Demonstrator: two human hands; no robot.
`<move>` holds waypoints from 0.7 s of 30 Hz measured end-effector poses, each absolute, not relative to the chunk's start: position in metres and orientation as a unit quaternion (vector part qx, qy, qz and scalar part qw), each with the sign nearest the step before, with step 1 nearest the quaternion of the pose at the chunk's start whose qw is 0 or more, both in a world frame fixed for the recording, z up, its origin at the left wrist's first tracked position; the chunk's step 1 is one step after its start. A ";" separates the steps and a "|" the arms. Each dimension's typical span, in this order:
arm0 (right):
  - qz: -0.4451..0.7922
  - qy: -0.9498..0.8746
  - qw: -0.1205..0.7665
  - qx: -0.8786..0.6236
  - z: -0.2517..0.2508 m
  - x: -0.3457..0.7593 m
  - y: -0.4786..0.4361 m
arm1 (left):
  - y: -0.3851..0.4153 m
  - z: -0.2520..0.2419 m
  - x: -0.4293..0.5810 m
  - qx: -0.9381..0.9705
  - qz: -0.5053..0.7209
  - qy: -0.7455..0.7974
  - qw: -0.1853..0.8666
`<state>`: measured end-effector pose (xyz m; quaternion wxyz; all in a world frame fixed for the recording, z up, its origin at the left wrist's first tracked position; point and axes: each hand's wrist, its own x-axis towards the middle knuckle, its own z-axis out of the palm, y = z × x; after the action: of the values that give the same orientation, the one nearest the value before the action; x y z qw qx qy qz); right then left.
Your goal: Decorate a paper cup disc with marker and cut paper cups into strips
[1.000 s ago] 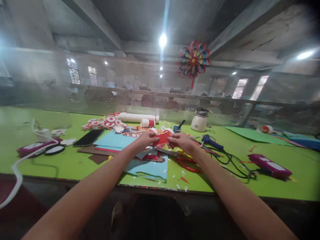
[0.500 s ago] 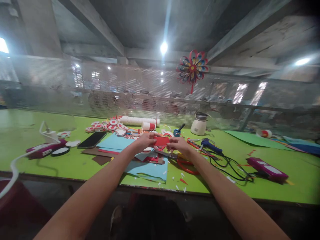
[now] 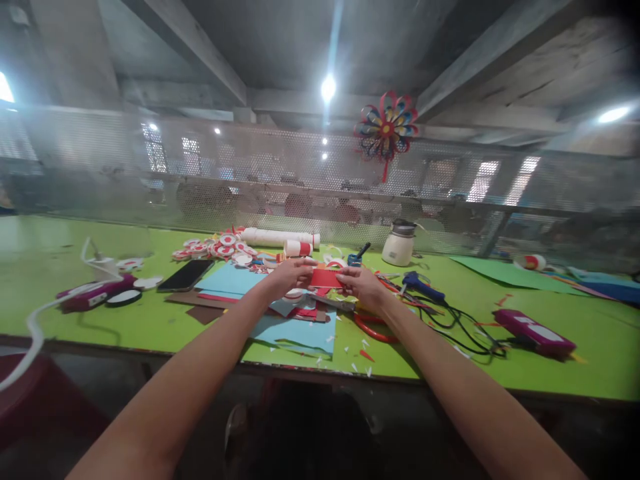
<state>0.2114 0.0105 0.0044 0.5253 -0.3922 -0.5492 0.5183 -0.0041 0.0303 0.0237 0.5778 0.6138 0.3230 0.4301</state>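
Observation:
A small red piece of paper (image 3: 327, 279) is held between my two hands above the table. My left hand (image 3: 293, 277) pinches its left end. At its right end, my right hand (image 3: 364, 285) grips it with thumb and fingers. Scissors with red-orange handles (image 3: 373, 329) lie just below my right hand, partly hidden by it. Light blue paper sheets (image 3: 295, 337), with red and brown pieces among them, are spread under and left of my hands. White and red paper scraps (image 3: 367, 355) are scattered near the front edge.
Right of my hands lie a blue glue gun (image 3: 423, 285), black cords and a purple power strip (image 3: 536, 332). A phone (image 3: 185, 275) and another purple power strip (image 3: 97, 293) lie left. Paper discs (image 3: 227, 245), a white roll (image 3: 280, 239) and a white jug (image 3: 399, 244) stand or lie behind.
The red paper has tilted flatter between my hands, with both hands still on it. The whole view has shifted slightly.

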 end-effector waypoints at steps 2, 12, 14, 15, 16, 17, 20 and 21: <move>0.517 -0.542 0.531 -0.397 0.007 0.216 0.012 | 0.036 0.024 -0.007 0.600 0.475 0.363 0.532; 0.477 -0.529 0.530 -0.461 0.018 0.249 0.022 | 0.062 0.031 -0.035 0.458 0.686 0.464 0.321; 0.451 -0.540 0.518 -0.486 0.016 0.252 0.024 | 0.063 0.030 -0.036 0.455 0.687 0.461 0.329; 0.435 -0.548 0.507 -0.503 0.015 0.254 0.025 | 0.064 0.029 -0.036 0.457 0.685 0.459 0.334; 0.418 -0.556 0.494 -0.522 0.013 0.256 0.026 | 0.064 0.028 -0.035 0.461 0.682 0.457 0.338; 0.398 -0.564 0.479 -0.543 0.011 0.257 0.028 | 0.065 0.027 -0.035 0.465 0.679 0.455 0.341; 0.314 -0.578 0.435 -0.615 0.004 0.263 0.034 | 0.067 0.023 -0.033 0.481 0.669 0.447 0.349; 0.280 -0.581 0.424 -0.636 0.003 0.265 0.035 | 0.067 0.022 -0.032 0.487 0.665 0.443 0.352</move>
<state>0.2655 0.0352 0.0032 0.4241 -0.6362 -0.5807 0.2795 -0.0324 0.0672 0.0217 0.3518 0.4873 0.4435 0.6649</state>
